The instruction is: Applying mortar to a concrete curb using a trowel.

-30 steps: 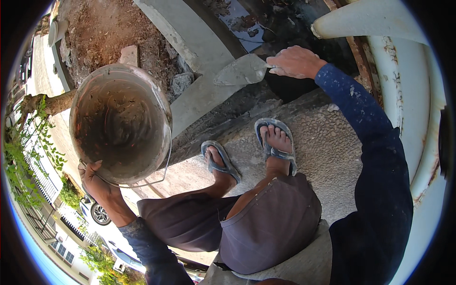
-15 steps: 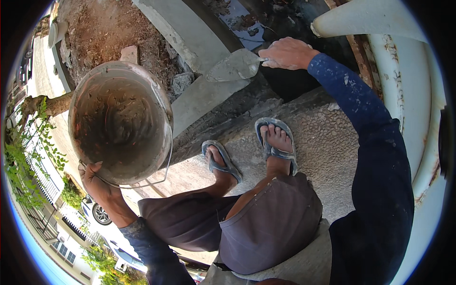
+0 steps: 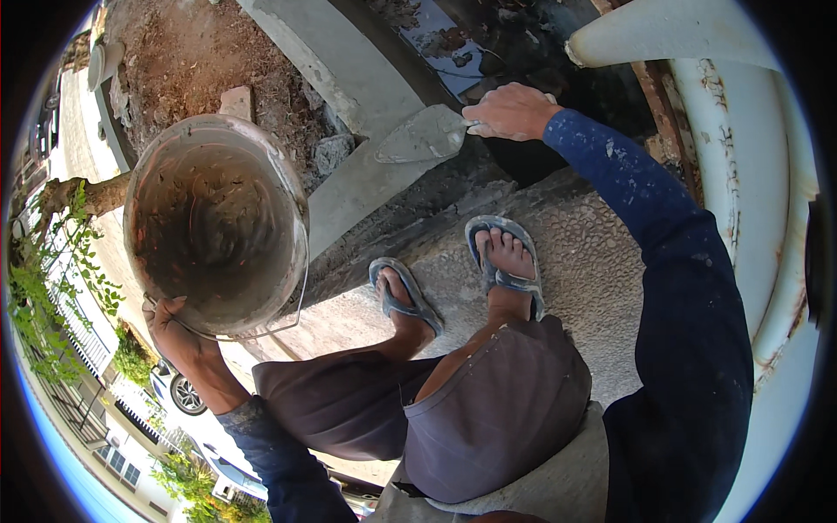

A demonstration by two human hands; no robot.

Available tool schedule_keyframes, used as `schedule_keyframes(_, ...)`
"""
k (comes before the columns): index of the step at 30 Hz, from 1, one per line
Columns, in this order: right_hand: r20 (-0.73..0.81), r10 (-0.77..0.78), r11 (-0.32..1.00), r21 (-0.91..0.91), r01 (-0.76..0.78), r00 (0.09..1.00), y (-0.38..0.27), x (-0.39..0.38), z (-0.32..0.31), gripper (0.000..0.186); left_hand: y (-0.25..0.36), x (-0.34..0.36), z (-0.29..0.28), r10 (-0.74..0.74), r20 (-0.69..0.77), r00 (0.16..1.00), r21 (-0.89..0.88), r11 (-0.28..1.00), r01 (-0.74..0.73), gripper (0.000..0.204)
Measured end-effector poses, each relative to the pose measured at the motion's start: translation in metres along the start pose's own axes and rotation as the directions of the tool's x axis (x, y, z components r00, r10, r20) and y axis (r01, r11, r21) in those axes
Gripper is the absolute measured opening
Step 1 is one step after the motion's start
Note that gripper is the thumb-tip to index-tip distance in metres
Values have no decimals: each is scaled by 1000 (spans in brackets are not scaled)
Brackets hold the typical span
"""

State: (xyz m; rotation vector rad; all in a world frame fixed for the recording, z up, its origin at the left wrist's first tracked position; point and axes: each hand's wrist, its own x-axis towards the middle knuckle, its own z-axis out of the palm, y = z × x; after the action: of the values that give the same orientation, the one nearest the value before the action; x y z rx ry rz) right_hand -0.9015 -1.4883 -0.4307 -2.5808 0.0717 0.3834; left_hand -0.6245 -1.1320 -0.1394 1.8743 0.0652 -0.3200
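Observation:
My left hand (image 3: 180, 336) grips the near rim of a mortar-smeared bucket (image 3: 218, 231), tilted so its mouth faces me. Grey residue coats the inside, and a thin wire handle (image 3: 302, 283) hangs along its right side. In my right hand (image 3: 514, 112) is the handle of a pointed trowel (image 3: 420, 137), my fingers closed round it. The blade lies on or just over the smooth grey cement ledge (image 3: 366, 187), close to where two strips of it meet; whether it touches I cannot tell.
Beyond the ledge is a dark channel with water (image 3: 445, 48). Thick white pipes (image 3: 732, 131) with rust run down the right. My sandalled feet (image 3: 504, 261) stand on rough paving. Brown soil (image 3: 187, 52) lies behind the bucket; a leafy branch (image 3: 83, 253) is at left.
My right hand has moved slightly left and down, taking the trowel along the ledge. The bucket has shifted a little to the left in my left hand.

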Motion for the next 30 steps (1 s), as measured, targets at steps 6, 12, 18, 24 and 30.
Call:
schedule_keyframes(6, 85, -58, 993, -100, 66, 995, 4, 0, 2, 23, -2, -2, 0, -22, -22, 1000, -16, 1000, 22, 36)
schedule_keyframes(12, 83, -60, 990, -123, 70, 995, 8, 25, -14, 23, -8, 8, -3, 5, -1, 1000, 0, 1000, -5, 36)
schedule_keyframes(18, 29, 20, 990, -137, -16, 999, 1, 26, -12, 23, -4, 5, 5, -22, -11, 1000, -28, 999, 21, 32)
schedule_keyframes(24, -80, 178, 984, -19, -180, 981, -10, 4, -1, 26, 1, -6, 20, 18, 19, 1000, -1, 1000, -18, 29)
schedule_keyframes(30, -371, 354, 935, 136, -327, 858, 4, 14, -9, 31, -4, -5, 21, 38, 13, 999, 13, 999, -38, 27)
